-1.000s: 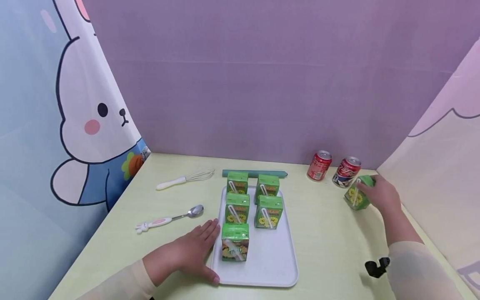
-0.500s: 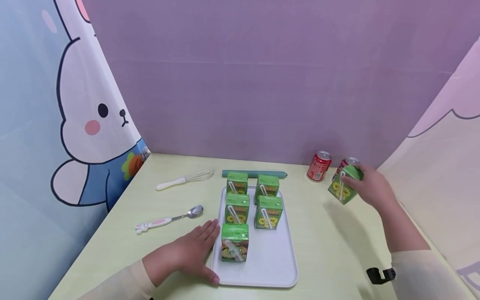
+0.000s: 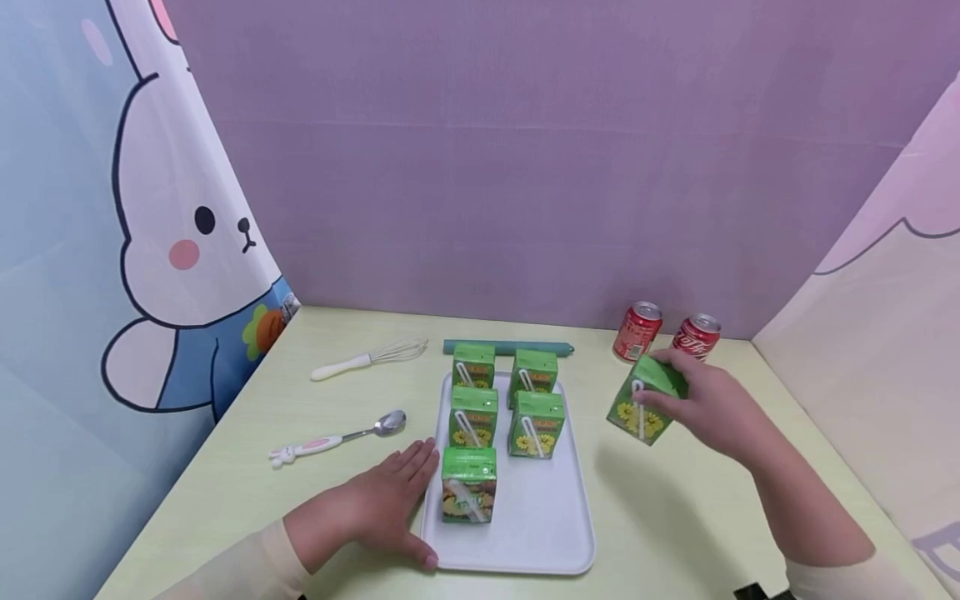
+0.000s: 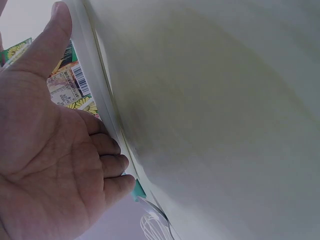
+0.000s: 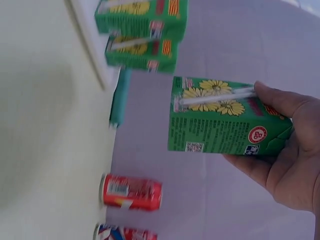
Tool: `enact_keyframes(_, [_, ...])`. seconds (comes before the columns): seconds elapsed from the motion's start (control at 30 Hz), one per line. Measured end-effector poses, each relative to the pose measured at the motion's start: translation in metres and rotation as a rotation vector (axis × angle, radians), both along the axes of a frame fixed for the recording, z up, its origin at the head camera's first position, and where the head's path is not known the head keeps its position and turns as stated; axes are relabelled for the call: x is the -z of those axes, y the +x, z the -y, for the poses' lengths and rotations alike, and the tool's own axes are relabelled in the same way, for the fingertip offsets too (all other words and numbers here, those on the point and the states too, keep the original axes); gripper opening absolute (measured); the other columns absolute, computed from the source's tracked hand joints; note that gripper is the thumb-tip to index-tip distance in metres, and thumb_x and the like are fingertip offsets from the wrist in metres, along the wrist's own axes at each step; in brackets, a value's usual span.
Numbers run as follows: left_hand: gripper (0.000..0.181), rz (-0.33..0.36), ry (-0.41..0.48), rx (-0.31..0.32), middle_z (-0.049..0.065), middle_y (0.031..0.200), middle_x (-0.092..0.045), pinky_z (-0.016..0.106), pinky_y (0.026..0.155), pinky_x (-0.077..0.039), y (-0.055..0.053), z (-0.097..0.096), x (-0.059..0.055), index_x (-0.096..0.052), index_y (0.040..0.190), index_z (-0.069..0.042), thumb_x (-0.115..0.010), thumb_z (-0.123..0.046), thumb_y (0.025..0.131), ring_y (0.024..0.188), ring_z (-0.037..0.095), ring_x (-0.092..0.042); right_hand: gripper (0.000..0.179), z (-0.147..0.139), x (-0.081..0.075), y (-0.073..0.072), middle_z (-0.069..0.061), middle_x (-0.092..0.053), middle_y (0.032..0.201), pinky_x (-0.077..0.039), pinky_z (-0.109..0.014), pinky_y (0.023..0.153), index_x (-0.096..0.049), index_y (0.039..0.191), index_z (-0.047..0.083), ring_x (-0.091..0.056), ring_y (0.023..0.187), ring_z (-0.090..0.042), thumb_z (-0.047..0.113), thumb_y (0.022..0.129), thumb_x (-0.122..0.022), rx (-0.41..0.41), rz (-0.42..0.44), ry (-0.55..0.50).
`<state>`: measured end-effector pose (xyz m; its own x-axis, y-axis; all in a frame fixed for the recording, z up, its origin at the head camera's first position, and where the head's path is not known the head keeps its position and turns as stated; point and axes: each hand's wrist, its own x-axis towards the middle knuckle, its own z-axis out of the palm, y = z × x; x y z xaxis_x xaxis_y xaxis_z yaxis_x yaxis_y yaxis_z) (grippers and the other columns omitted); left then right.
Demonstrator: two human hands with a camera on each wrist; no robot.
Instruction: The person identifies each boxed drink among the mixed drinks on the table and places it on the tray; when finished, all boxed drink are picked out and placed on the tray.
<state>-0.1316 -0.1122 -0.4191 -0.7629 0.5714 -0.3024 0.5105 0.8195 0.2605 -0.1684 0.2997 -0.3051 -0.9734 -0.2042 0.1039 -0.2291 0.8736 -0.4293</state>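
Observation:
My right hand (image 3: 701, 404) grips a green drink carton (image 3: 643, 408) with a straw on its front, tilted and raised above the table to the right of the tray. In the right wrist view the thumb lies on the straw side of this carton (image 5: 220, 117) and fingers are on the opposite side. My left hand (image 3: 390, 500) rests with straight fingers against the left edge of the white tray (image 3: 540, 525). Several green drink cartons stand on the tray: two pairs behind and a single carton (image 3: 469, 487) in front at the left.
Two red soda cans, one on the left (image 3: 638, 332) and one on the right (image 3: 697, 336), stand at the back right. A teal rod (image 3: 510, 347) lies behind the tray. A whisk (image 3: 371, 357) and a rabbit-handled spoon (image 3: 341, 440) lie to the left.
My right hand has lifted the drink carton from near the right soda can and carried it left and toward me. My left hand and the tray have stayed in place.

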Motion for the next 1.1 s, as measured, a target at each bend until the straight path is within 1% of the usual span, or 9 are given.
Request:
enact_keyframes(0.17, [0.132, 0.0, -0.006, 0.001, 0.019, 0.164, -0.012, 0.051, 0.121, -0.021, -0.002, 0.001, 0.003, -0.019, 0.156, -0.002, -0.068, -0.081, 0.063, 0.151, 0.035, -0.012, 0.06, 0.026, 0.003, 0.016, 0.0, -0.063, 0.088, -0.047, -0.029, 0.063, -0.056, 0.129, 0.015, -0.054, 0.075, -0.016, 0.052, 0.085, -0.071, -0.098, 0.02, -0.025])
enact_keyframes(0.27, [0.132, -0.004, -0.01, 0.004, 0.018, 0.164, -0.011, 0.051, 0.121, -0.021, -0.003, 0.001, 0.005, -0.018, 0.156, -0.002, -0.067, -0.082, 0.063, 0.151, 0.035, -0.011, 0.054, 0.04, 0.011, 0.023, 0.006, -0.063, 0.087, -0.049, -0.027, 0.064, -0.059, 0.125, 0.02, -0.055, 0.075, -0.013, 0.052, 0.084, -0.071, -0.161, 0.038, -0.04])
enact_keyframes(0.37, [0.132, -0.003, -0.009, 0.006, 0.018, 0.164, -0.011, 0.051, 0.121, -0.021, -0.003, 0.001, 0.006, -0.018, 0.156, -0.003, -0.066, -0.083, 0.063, 0.151, 0.035, -0.011, 0.052, 0.054, 0.02, 0.027, 0.01, -0.062, 0.088, -0.049, -0.026, 0.065, -0.059, 0.124, 0.024, -0.055, 0.077, -0.011, 0.053, 0.084, -0.071, -0.199, 0.074, -0.044])
enact_keyframes(0.5, [0.133, -0.001, -0.012, 0.008, 0.017, 0.164, -0.011, 0.05, 0.121, -0.02, -0.004, 0.001, 0.007, -0.017, 0.156, -0.003, -0.065, -0.084, 0.063, 0.152, 0.034, -0.011, 0.055, 0.069, 0.033, 0.03, 0.011, -0.06, 0.09, -0.049, -0.025, 0.066, -0.058, 0.127, 0.024, -0.055, 0.078, -0.011, 0.055, 0.083, -0.07, -0.223, 0.138, -0.054])
enact_keyframes(0.63, [0.133, -0.008, -0.019, 0.008, 0.018, 0.164, -0.01, 0.05, 0.121, -0.02, -0.003, 0.001, 0.006, -0.017, 0.156, -0.003, -0.064, -0.085, 0.063, 0.151, 0.035, -0.011, 0.056, 0.081, 0.045, 0.032, 0.013, -0.06, 0.09, -0.048, -0.024, 0.065, -0.057, 0.129, 0.024, -0.055, 0.078, -0.01, 0.055, 0.083, -0.071, -0.255, 0.17, -0.06])
enact_keyframes(0.77, [0.132, -0.009, -0.018, 0.007, 0.018, 0.164, -0.01, 0.05, 0.121, -0.02, -0.002, 0.001, 0.004, -0.017, 0.156, -0.002, -0.065, -0.083, 0.063, 0.151, 0.035, -0.011, 0.057, 0.093, 0.056, 0.034, 0.013, -0.06, 0.094, -0.048, -0.025, 0.066, -0.057, 0.132, 0.023, -0.054, 0.079, -0.008, 0.053, 0.084, -0.071, -0.293, 0.197, -0.022])
enact_keyframes(0.87, [0.132, -0.008, -0.018, 0.007, 0.019, 0.164, -0.01, 0.051, 0.121, -0.02, -0.001, 0.001, 0.003, -0.017, 0.156, -0.002, -0.066, -0.083, 0.064, 0.151, 0.036, -0.011, 0.062, 0.1, 0.063, 0.034, 0.012, -0.062, 0.1, -0.049, -0.028, 0.07, -0.055, 0.136, 0.021, -0.053, 0.082, -0.007, 0.053, 0.085, -0.07, -0.317, 0.205, 0.017])
enact_keyframes(0.97, [0.132, -0.013, -0.023, 0.008, 0.019, 0.164, -0.01, 0.05, 0.121, -0.02, -0.001, 0.0, 0.003, -0.017, 0.156, -0.002, -0.065, -0.083, 0.063, 0.151, 0.036, -0.011, 0.062, 0.102, 0.069, 0.034, 0.011, -0.064, 0.106, -0.05, -0.031, 0.074, -0.055, 0.136, 0.02, -0.054, 0.085, -0.007, 0.052, 0.085, -0.07, -0.337, 0.195, 0.036])
enact_keyframes(1.1, [0.133, -0.013, -0.026, 0.007, 0.019, 0.164, -0.01, 0.05, 0.121, -0.02, -0.001, 0.0, 0.002, -0.017, 0.156, -0.002, -0.065, -0.083, 0.063, 0.151, 0.036, -0.011, 0.061, 0.102, 0.073, 0.032, 0.011, -0.064, 0.108, -0.051, -0.031, 0.074, -0.055, 0.136, 0.022, -0.054, 0.086, -0.006, 0.052, 0.085, -0.07, -0.35, 0.19, 0.041])
